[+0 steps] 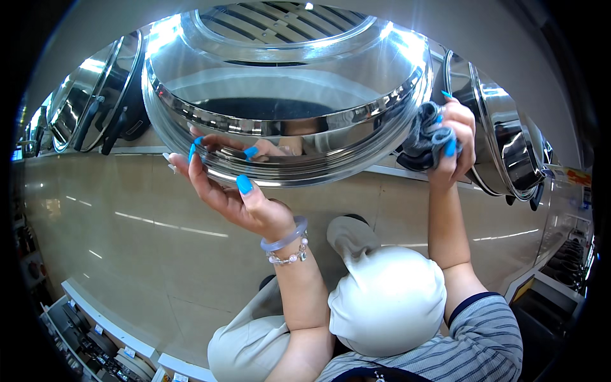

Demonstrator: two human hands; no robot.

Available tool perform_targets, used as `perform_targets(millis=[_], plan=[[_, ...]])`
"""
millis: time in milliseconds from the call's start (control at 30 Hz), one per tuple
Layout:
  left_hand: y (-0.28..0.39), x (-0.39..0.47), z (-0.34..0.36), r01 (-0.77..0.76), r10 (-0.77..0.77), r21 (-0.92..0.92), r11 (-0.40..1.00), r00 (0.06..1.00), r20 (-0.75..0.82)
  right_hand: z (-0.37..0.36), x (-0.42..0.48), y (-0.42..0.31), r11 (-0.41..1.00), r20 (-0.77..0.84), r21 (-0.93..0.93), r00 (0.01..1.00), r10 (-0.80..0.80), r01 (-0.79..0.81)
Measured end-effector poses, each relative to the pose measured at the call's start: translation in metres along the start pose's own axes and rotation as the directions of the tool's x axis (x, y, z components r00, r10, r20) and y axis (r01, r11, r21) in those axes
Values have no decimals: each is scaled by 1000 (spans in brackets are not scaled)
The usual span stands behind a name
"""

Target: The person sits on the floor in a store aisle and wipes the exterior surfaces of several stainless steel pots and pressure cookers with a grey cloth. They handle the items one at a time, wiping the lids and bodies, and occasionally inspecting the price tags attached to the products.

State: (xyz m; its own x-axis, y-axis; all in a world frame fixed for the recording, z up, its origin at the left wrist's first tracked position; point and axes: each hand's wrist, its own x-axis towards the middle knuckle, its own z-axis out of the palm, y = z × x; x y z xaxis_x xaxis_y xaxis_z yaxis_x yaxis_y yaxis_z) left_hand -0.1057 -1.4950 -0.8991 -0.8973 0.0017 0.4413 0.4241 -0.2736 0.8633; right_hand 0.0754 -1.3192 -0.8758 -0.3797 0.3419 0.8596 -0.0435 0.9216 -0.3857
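Note:
A large round piece of polished steel-and-glass cookware (272, 126) stands in front of me, its steel band mirroring fingers. At its lower left rim, my left hand (238, 200) holds the edge, palm up, with fingers and thumb spread along it. A lavender bangle (285, 235) and a beaded bracelet (289, 258) circle that wrist. My right hand (456, 138) grips a bunched grey-blue cloth (424, 132) beside the right rim. Just below the cloth, a dark handle-like part (414, 160) shows, partly covered. Whether the cloth touches the rim, I cannot tell.
Steel cookware with dark handles (90, 98) stands to the left, and more steel cookware (496, 124) is close on the right. A slatted panel (281, 21) shows behind the glass. Below lies a shiny tiled floor (157, 229). Stocked shelving (107, 329) stands at lower left.

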Motion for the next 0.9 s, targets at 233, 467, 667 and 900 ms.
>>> perform_targets(millis=[233, 467, 667, 900], plan=[[-2, 2, -5, -35, 33, 43, 998, 999, 42, 11, -9, 28, 64, 129, 757, 246, 961, -650], [-2, 2, -5, -50, 48, 100, 994, 999, 20, 25, -9, 32, 93, 133, 730, 273, 953, -678], [-3, 2, -5, -45, 43, 92, 995, 999, 19, 11, -4, 16, -77, 482, 665, 349, 804, -742], [0, 1, -6, -51, 39, 116, 992, 994, 102, 1, -1, 1, 284, 541, 78, 280, 793, -956]])
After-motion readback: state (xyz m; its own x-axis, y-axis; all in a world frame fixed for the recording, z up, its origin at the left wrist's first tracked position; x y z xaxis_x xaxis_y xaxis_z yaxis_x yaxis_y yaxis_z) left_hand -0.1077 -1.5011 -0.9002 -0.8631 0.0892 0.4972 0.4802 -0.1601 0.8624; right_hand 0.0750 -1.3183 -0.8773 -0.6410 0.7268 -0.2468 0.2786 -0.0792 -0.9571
